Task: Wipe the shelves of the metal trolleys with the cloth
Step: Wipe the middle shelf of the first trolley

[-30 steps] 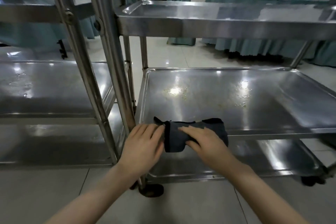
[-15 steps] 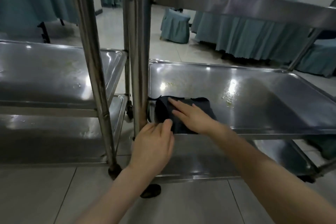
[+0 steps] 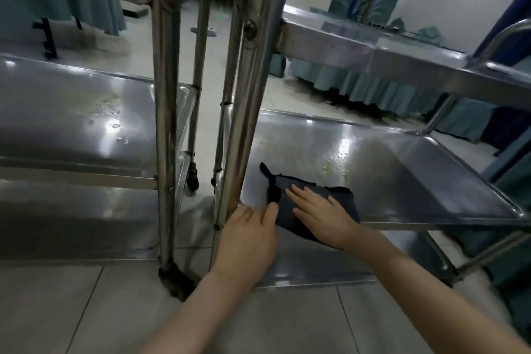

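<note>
Head view: my right hand (image 3: 321, 218) lies flat with fingers spread, pressing the dark cloth (image 3: 342, 195) onto the right trolley's middle shelf (image 3: 416, 175) at its near-left corner. The cloth's near edge seems to overhang the front rim. My left hand (image 3: 250, 236), fingers straight, rests at that corner beside the upright post (image 3: 247, 112), touching the cloth. Yellowish specks (image 3: 336, 167) mid-shelf and droplets (image 3: 115, 123) on the left trolley's middle shelf (image 3: 57, 100) suggest wiping has barely begun. This rimmed shelf carries the cloth and that residue.
</note>
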